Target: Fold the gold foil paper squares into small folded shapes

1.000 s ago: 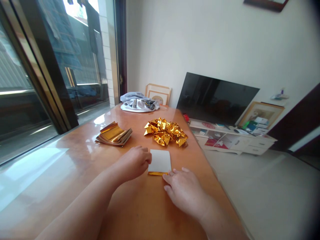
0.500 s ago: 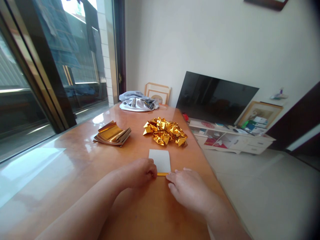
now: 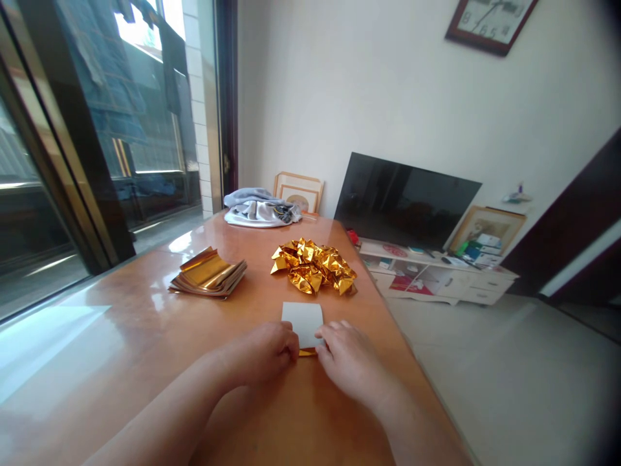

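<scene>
A square foil sheet (image 3: 303, 323) lies on the wooden table (image 3: 116, 349), white side up, with a narrow gold folded strip (image 3: 307, 353) along its near edge. My left hand (image 3: 264, 353) grips the sheet's near left corner. My right hand (image 3: 345, 358) has its fingers on the near right corner. Between them, most of the gold strip is hidden. Beyond the sheet sits a heap of crumpled gold foil pieces (image 3: 313, 266). To the left lies a stack of gold foil sheets (image 3: 207, 275), out of reach of both hands' fingers.
A folded grey and white cloth bundle (image 3: 259, 210) lies at the table's far end. A glass sliding door (image 3: 97, 129) runs along the left. The table's right edge drops to a tiled floor (image 3: 485, 382). A leaning television (image 3: 405, 197) and white low cabinet (image 3: 436, 278) stand beyond.
My hands have closed in on the sheet's near edge from both sides and now cover most of the gold strip. The view has tilted slightly, shifting the scene lower in the picture.
</scene>
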Demonstrator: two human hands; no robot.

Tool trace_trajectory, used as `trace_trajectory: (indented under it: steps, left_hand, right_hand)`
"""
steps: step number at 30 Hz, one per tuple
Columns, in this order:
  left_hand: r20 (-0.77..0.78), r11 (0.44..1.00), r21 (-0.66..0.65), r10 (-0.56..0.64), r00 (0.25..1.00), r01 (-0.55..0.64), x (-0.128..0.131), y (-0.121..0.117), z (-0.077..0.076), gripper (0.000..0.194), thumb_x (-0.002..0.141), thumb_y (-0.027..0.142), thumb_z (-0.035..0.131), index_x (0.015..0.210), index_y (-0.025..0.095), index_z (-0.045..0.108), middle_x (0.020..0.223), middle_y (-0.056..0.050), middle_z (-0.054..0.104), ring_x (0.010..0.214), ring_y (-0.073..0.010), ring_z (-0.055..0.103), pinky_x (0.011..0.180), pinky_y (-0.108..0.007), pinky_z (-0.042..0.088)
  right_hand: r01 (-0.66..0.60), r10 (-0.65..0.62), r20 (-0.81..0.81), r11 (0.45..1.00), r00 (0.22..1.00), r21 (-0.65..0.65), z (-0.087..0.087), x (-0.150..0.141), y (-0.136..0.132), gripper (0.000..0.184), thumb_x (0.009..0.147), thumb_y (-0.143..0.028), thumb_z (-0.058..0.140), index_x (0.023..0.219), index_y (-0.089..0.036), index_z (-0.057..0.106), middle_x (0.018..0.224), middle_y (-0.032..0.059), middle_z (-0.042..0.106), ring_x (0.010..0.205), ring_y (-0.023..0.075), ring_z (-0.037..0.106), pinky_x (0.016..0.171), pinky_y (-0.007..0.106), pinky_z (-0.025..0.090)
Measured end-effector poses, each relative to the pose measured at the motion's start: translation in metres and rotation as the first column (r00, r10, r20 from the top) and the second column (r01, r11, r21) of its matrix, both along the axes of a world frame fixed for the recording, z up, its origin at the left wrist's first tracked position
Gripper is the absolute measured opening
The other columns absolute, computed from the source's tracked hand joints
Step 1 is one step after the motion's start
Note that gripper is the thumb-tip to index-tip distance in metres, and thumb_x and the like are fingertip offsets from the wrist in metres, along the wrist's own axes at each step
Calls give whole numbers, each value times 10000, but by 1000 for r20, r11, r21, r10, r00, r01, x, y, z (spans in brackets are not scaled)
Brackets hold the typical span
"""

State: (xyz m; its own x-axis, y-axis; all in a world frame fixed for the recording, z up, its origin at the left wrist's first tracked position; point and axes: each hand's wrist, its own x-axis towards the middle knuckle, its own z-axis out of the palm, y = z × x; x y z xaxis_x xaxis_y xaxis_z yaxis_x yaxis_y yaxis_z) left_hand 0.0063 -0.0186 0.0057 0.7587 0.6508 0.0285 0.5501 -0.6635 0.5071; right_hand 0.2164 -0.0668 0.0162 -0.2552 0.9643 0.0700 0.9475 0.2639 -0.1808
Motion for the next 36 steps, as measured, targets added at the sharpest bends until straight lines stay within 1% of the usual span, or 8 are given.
trace_trajectory:
  steps: [7, 12, 18, 21, 24, 28, 32, 36]
  left_hand:
    - [10, 1000, 3, 31, 999, -31, 2, -2, 4, 262, 786, 103, 497, 829, 217, 729, 903, -21, 698, 825, -171, 622, 725, -246, 451]
    - [203, 965, 59, 238, 950, -255, 2, 2, 7, 171, 811, 155, 516, 899, 208, 654, 877, -11, 671, 772, -163, 590, 654, -250, 409]
    - [415, 870, -96, 477, 775, -484, 1, 10, 10, 205, 898, 379, 543, 793, 203, 530, 683, 35, 528, 634, -138, 486, 562, -252, 341]
    - [418, 850, -269, 527, 740, -453, 6, 6, 11, 347, 863, 517, 597, 758, 195, 523, 655, 43, 504, 607, -128, 453, 533, -246, 314]
    - [489, 834, -426, 539, 686, -352, 14, 1, 11, 337, 838, 506, 636, 799, 183, 550, 679, 39, 537, 614, -120, 458, 546, -236, 333]
    - [591, 842, -493, 509, 626, -218, 21, -1, 6, 189, 837, 347, 621, 800, 175, 552, 724, 19, 585, 664, -123, 502, 621, -239, 395]
    - [594, 882, -375, 465, 657, -286, 19, 3, -2, 85, 835, 245, 582, 790, 186, 541, 741, 15, 608, 688, -134, 545, 633, -244, 403]
    - [486, 885, -127, 449, 750, -447, 16, 1, -1, 58, 864, 225, 536, 808, 210, 534, 729, 27, 607, 661, -141, 545, 604, -253, 372]
  right_hand:
    - [-18, 9, -121, 998, 993, -67, -8, 8, 7, 92, 852, -172, 570, 845, -205, 655, 881, 18, 678, 841, 153, 583, 685, 246, 342]
    - [-1, -36, -323, 994, 946, -112, -12, 15, 12, 85, 853, -201, 538, 793, -197, 598, 792, -11, 643, 714, 128, 545, 588, 229, 305]
    - [-11, -132, -712, 981, 690, -193, -7, 7, 15, 129, 888, -303, 540, 813, -198, 549, 693, -49, 506, 632, 116, 440, 554, 221, 323]
    - [-59, -116, -838, 983, 533, -174, -3, 0, 12, 154, 895, -333, 566, 829, -195, 546, 719, -50, 478, 654, 113, 407, 594, 226, 346]
    - [-94, -109, -878, 981, 466, -172, -3, -5, 9, 170, 890, -344, 599, 829, -192, 555, 728, -47, 475, 672, 114, 398, 622, 234, 354]
    - [-135, -90, -875, 975, 476, -174, -8, -9, 8, 160, 890, -331, 610, 826, -187, 580, 734, -41, 505, 678, 117, 417, 634, 243, 364]
    - [-77, -50, -856, 992, 515, -104, -10, -9, 9, 178, 918, -340, 578, 823, -191, 593, 731, -29, 538, 673, 128, 460, 629, 253, 389]
    - [171, 62, -769, 961, 636, 219, -8, -6, 9, 150, 933, -337, 572, 985, -205, 621, 918, 31, 639, 846, 186, 575, 749, 306, 469]
